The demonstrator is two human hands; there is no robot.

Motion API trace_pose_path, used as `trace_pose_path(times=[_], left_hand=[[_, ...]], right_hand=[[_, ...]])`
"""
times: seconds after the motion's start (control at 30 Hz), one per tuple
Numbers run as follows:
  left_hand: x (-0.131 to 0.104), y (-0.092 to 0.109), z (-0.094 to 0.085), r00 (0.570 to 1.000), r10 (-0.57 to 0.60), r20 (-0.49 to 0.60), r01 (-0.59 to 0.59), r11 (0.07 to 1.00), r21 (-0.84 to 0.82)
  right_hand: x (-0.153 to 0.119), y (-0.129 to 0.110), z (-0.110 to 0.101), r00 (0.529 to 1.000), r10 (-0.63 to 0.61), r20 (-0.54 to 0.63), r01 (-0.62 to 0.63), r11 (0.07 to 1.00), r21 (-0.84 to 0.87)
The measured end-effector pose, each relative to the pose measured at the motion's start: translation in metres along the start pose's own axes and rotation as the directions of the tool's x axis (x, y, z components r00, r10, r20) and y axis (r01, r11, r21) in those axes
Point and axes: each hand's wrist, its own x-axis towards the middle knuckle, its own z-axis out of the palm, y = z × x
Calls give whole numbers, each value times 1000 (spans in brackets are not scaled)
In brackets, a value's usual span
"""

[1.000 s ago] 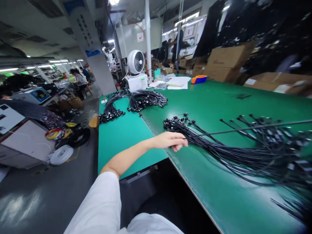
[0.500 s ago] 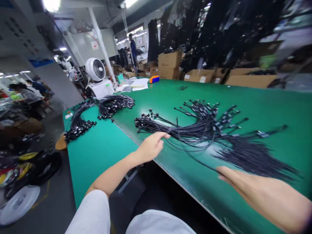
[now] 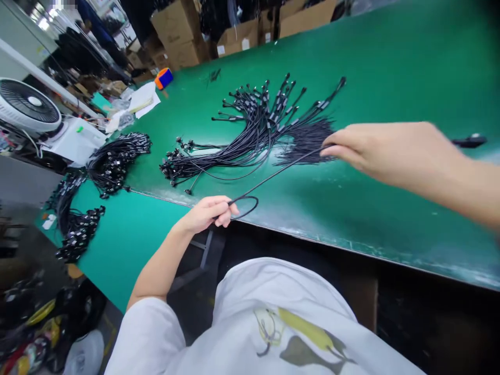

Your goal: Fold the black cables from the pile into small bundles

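One black cable [image 3: 279,171] runs between my two hands above the front edge of the green table. My left hand [image 3: 213,212] is closed on it, and a small loop of cable sticks out to the right of the fingers. Further right, my right hand [image 3: 375,148] pinches the same cable between thumb and fingers. A connector [image 3: 471,140] shows beyond my right wrist. Behind the hands lies a large bundle of black cables [image 3: 250,130] with connectors at both ends. A pile of thin black ties [image 3: 308,140] lies beside that bundle, left of my right fingertips.
Two more cable bundles [image 3: 113,161] [image 3: 74,224] lie on the left. A white fan [image 3: 29,104] stands at the far left. Papers [image 3: 142,99] and an orange and blue tape roll [image 3: 164,78] are at the back, before cardboard boxes [image 3: 177,31].
The view has tilted down and turned. Both hands have moved away from the large bundle, and the cable now stretches between them with a loop at my left hand.
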Motion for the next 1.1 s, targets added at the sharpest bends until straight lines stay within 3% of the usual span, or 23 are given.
trace_pose_path(times=[0.13,0.27,0.37,0.5,0.73,0.93,1.0,1.1], left_hand=[[-1,8,-2,967,44,-251,-130,932,-339],[6,19,-4,915,33,-402,-244,839,-486],[9,20,-6,898,67,-435,-291,831,-474],[12,17,-7,892,58,-448,-269,865,-424],[19,17,0,893,66,-446,-256,887,-383],[22,15,1,897,77,-436,-285,855,-434],[23,15,1,885,66,-461,-289,854,-432],[25,16,3,854,69,-515,-313,860,-404]], right_hand=[[-13,18,17,999,-51,5,50,987,154],[-28,28,34,995,-104,4,101,971,218],[-39,33,43,994,-106,9,103,978,179],[-48,37,47,993,-110,-38,114,984,135],[-44,28,45,993,-115,-5,114,976,188],[-44,27,47,984,-149,-101,165,969,186],[-46,23,47,983,-137,-121,154,978,138],[-49,7,46,987,-152,-50,151,988,-27]])
